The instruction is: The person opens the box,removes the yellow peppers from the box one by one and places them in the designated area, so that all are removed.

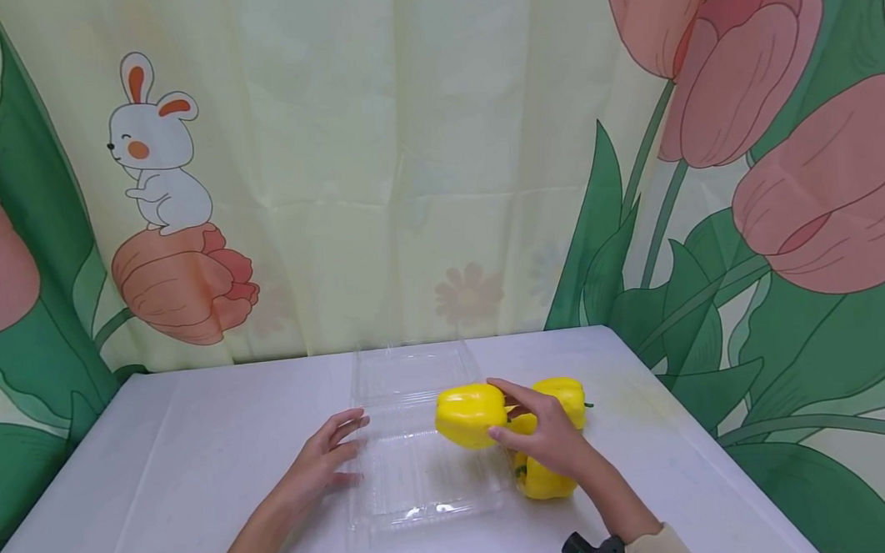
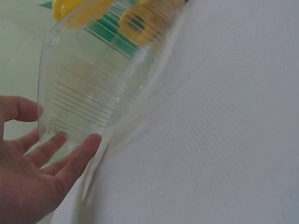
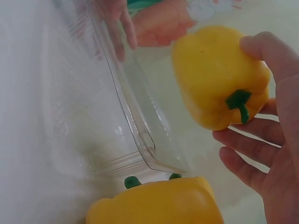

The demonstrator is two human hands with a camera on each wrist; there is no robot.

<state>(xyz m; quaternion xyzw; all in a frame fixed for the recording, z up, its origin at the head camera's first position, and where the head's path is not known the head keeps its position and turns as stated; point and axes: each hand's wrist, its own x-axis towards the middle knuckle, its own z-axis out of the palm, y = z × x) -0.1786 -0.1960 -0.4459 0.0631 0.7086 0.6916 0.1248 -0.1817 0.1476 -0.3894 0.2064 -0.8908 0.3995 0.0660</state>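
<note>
A yellow bell pepper point(image 1: 470, 416) is held between the thumb and fingers of my right hand point(image 1: 547, 434), raised over the right part of a clear plastic container point(image 1: 423, 478). Its green stem points back toward the palm in the right wrist view, where the whole pepper point(image 3: 217, 77) shows. The container lies open with its lid point(image 1: 413, 370) folded out toward the back. My left hand point(image 1: 320, 458) is at the container's left side, fingers spread and touching or very near its wall point(image 2: 70, 93). The container's base holds no pepper.
More yellow bell peppers stand on the table right of the container: one at the back point(image 1: 565, 395), one at the front point(image 1: 549, 478), and one partly hidden behind my right hand. A white cloth covers the table point(image 1: 197, 456). A printed curtain point(image 1: 333, 190) hangs behind it.
</note>
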